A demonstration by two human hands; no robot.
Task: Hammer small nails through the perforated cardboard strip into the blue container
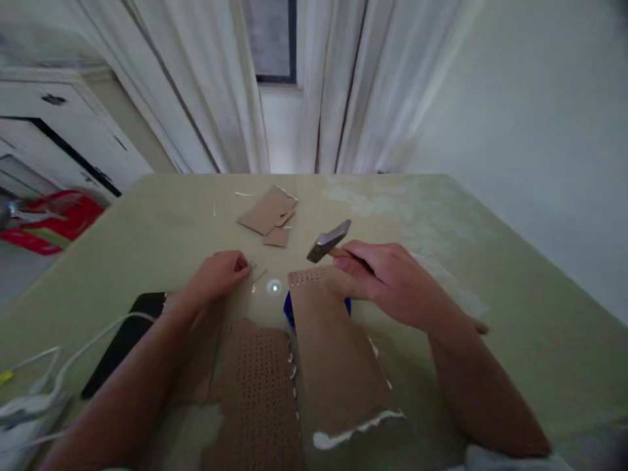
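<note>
Right fingers (362, 250) around a hammer (328, 243) (holed cardboard (338, 360) nearby).

Brown cardboard (262, 392) — dark dotted rows; grey hammer head (330, 241) — greenish tabletop (520, 366).

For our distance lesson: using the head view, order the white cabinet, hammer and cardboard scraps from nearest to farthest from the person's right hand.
1. Hammer, gripped in the right hand.
2. Cardboard scraps, to its left, farther across the table.
3. White cabinet, far left, beyond the table.
</note>
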